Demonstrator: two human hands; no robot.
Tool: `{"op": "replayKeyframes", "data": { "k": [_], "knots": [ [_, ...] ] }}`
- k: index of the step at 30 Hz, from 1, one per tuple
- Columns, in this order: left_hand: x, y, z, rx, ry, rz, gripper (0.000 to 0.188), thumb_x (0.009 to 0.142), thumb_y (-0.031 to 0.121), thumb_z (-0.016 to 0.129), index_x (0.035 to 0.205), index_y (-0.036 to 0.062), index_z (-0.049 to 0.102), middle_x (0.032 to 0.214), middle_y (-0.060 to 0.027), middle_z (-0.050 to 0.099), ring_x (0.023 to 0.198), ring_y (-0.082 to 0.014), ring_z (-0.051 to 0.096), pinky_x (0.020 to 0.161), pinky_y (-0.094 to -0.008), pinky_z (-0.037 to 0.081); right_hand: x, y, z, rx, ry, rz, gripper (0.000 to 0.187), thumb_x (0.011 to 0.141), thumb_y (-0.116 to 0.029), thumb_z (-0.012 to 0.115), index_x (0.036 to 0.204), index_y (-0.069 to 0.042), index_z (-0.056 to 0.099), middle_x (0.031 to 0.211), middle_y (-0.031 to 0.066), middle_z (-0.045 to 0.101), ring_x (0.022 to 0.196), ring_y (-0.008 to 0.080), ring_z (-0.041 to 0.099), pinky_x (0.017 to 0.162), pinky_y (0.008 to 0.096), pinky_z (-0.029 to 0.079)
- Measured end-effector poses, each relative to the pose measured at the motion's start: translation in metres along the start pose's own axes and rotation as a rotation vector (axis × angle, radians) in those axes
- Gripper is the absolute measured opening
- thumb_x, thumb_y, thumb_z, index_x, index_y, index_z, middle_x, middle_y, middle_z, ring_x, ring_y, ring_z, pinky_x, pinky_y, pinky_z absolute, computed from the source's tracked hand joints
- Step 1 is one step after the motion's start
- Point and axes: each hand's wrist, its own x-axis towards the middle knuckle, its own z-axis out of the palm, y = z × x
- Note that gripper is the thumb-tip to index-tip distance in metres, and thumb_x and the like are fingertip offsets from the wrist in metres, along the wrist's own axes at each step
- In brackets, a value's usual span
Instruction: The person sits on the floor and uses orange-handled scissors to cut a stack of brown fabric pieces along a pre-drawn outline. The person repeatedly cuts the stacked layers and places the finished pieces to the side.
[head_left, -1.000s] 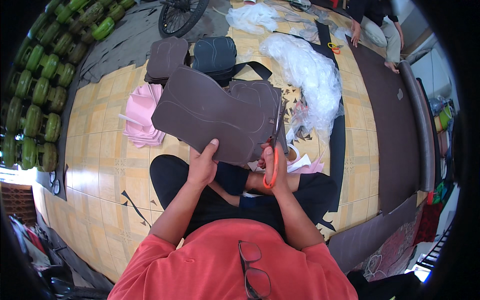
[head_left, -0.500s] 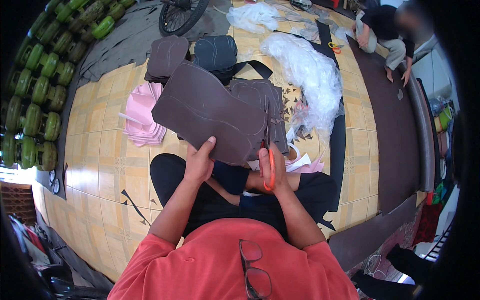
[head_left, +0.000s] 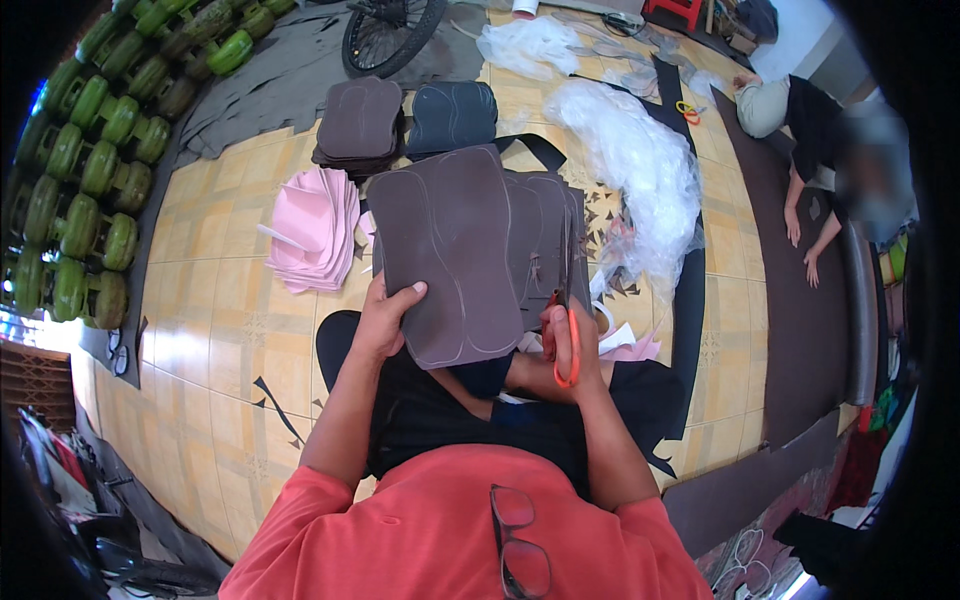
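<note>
My left hand [head_left: 382, 318] is closed on the lower left edge of a dark brown sheet [head_left: 450, 250] marked with pale curved outlines, thumb on top. In my right hand [head_left: 578, 345] is a pair of scissors [head_left: 568, 347] with orange handles, blades pointing away from me, beside the sheet's right edge and apart from it. Beneath and to the right lies a stack of similar dark pieces [head_left: 545, 200], partly hidden by the sheet. Farther off sit a brown stack [head_left: 358, 118] and a blackish stack [head_left: 452, 115] with the same kind of outlines.
Pink sheets [head_left: 312, 225] lie at the left on the tiled floor [head_left: 190, 300]. Crumpled clear plastic [head_left: 640, 170] and small dark scraps are at the right. A co-worker [head_left: 815, 150] leans over a long dark sheet [head_left: 800, 340]. Green gas cylinders [head_left: 85, 200] are piled far left.
The sheet has turned more upright and come away from the scissors, its right edge now left of the blades. The co-worker has leaned forward, both hands down on the long sheet.
</note>
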Motion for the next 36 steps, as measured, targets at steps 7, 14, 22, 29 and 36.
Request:
{"op": "replayKeyframes", "data": {
  "k": [7, 14, 22, 29, 36],
  "knots": [
    [0.051, 0.054, -0.069, 0.204, 0.188, 0.298, 0.052, 0.085, 0.008, 0.066, 0.131, -0.0039, 0.045, 0.116, -0.0147, 0.06, 0.099, -0.0222, 0.062, 0.086, -0.0345, 0.052, -0.011, 0.005, -0.009, 0.206, 0.023, 0.171, 0.041, 0.1, -0.038, 0.046, 0.087, 0.0, 0.055, 0.056, 0.0015, 0.047, 0.044, 0.0075, 0.046, 0.041, 0.0223, 0.04],
    [0.114, 0.018, -0.113, 0.507, 0.119, 0.204, 0.065, 0.082, 0.007, 0.069, 0.139, -0.0024, 0.038, 0.123, -0.0171, 0.057, 0.106, -0.0229, 0.06, 0.088, -0.0317, 0.05, -0.028, 0.028, -0.001, 0.252, 0.011, 0.225, 0.04, 0.099, -0.039, 0.05, 0.084, -0.001, 0.055, 0.055, 0.0011, 0.047, 0.04, 0.0078, 0.046, 0.038, 0.0226, 0.038],
    [0.14, -0.076, -0.092, 1.613, 0.518, 0.546, 0.063, 0.079, 0.026, 0.075, 0.13, 0.002, 0.047, 0.107, -0.022, 0.058, 0.095, -0.0443, 0.057, 0.087, -0.0492, 0.046, -0.032, 0.025, -0.004, 0.16, 0.053, 0.293, 0.039, 0.098, -0.039, 0.051, 0.084, -0.003, 0.055, 0.057, -0.0001, 0.046, 0.043, 0.0068, 0.047, 0.038, 0.0217, 0.039],
    [0.091, -0.101, 0.041, 1.427, -0.013, 0.275, 0.058, 0.077, 0.045, 0.076, 0.1, -0.0027, 0.053, 0.103, -0.0253, 0.058, 0.097, -0.0418, 0.059, 0.084, -0.0456, 0.048, -0.035, 0.024, -0.013, 0.262, 0.146, 0.368, 0.04, 0.098, -0.038, 0.053, 0.083, -0.001, 0.056, 0.056, -0.0009, 0.046, 0.042, 0.0057, 0.045, 0.038, 0.0209, 0.037],
    [0.105, -0.098, 0.035, 1.439, -0.022, 0.032, 0.061, 0.071, 0.046, 0.08, 0.097, -0.0048, 0.057, 0.096, -0.0253, 0.065, 0.097, -0.0418, 0.062, 0.081, -0.0452, 0.05, -0.037, 0.018, -0.019, 0.232, 0.149, 0.368, 0.036, 0.097, -0.035, 0.057, 0.083, -0.003, 0.056, 0.056, -0.0017, 0.045, 0.041, 0.0053, 0.045, 0.037, 0.0211, 0.037]
  ]
}}
